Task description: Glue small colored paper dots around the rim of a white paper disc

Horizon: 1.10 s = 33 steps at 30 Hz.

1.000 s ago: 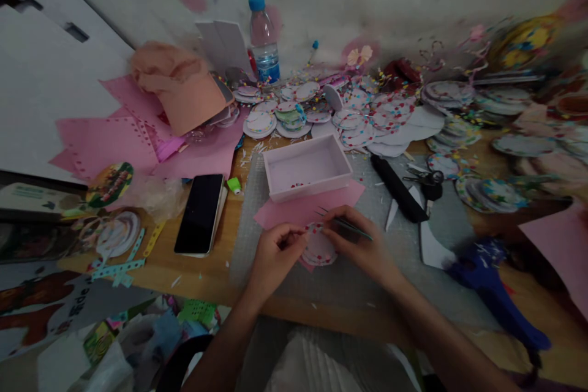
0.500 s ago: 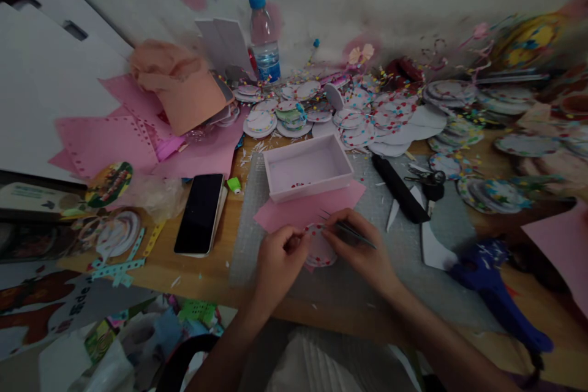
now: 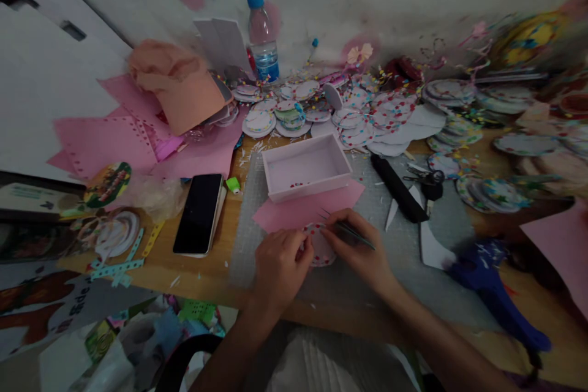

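A small round white disc (image 3: 321,251) with red dots around its rim lies between my hands, above the grey cutting mat. At its left edge my left hand (image 3: 281,264) has its fingers curled and pinched together; the exact contact is partly hidden. My right hand (image 3: 361,251) holds thin metal tweezers (image 3: 351,233), their points facing up and left. Its thumb and index fingertips touch the disc's upper right rim. Just beyond lies a pink sheet (image 3: 307,211), partly under a white open box (image 3: 305,187) with a few small red pieces inside.
Decorated discs (image 3: 358,119) crowd the back, near a water bottle (image 3: 264,43). A phone (image 3: 198,214) lies left. On the right are a black tube-like case (image 3: 399,190), keys (image 3: 429,177) and a blue glue gun (image 3: 496,294). Below the table edge, left, sits a full bin (image 3: 151,337).
My left hand has turned, its fingers now more curled over at the disc's left edge. The right hand with the tweezers stays almost still.
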Tool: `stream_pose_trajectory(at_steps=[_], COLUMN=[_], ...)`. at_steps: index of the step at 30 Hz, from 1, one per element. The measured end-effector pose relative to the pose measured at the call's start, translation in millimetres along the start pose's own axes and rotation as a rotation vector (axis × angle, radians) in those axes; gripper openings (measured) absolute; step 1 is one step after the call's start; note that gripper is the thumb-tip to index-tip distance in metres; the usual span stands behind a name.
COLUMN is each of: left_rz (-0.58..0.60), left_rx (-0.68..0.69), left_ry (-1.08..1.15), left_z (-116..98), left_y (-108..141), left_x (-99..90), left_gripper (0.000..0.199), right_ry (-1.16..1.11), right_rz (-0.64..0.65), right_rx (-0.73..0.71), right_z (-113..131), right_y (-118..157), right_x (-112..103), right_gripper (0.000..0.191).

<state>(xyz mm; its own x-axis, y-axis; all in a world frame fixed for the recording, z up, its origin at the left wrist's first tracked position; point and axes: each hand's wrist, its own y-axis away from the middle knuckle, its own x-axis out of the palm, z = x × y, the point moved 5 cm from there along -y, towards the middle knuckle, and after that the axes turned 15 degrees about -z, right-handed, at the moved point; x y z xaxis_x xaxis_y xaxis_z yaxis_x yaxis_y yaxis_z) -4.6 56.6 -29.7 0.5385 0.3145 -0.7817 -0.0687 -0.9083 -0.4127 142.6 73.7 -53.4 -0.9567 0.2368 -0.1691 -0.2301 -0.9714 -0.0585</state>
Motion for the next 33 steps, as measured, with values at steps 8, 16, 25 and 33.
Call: stream_pose_trajectory(at_steps=[8, 16, 25, 33], left_rz=[-0.05, -0.08, 0.003, -0.056], left_rx=[-0.038, -0.087, -0.049, -0.035], left_ry=[0.021, -0.03, 0.069, 0.07], left_z=[2, -2, 1, 0], left_y=[4, 4, -4, -5], left_x=[1.5, 4.1, -0.4, -1.7], left_gripper=[0.02, 0.02, 0.011, 0.009], right_ry=[0.048, 0.053, 0.015, -0.02], right_rz=[-0.013, -0.069, -0.084, -0.104], right_rx=[-0.018, -0.013, 0.055, 0.048], right_z=[-2, -4, 0, -3], right_y=[2, 4, 3, 3], right_x=[1, 1, -1, 0], right_gripper=[0.005, 0.005, 0.008, 0.009])
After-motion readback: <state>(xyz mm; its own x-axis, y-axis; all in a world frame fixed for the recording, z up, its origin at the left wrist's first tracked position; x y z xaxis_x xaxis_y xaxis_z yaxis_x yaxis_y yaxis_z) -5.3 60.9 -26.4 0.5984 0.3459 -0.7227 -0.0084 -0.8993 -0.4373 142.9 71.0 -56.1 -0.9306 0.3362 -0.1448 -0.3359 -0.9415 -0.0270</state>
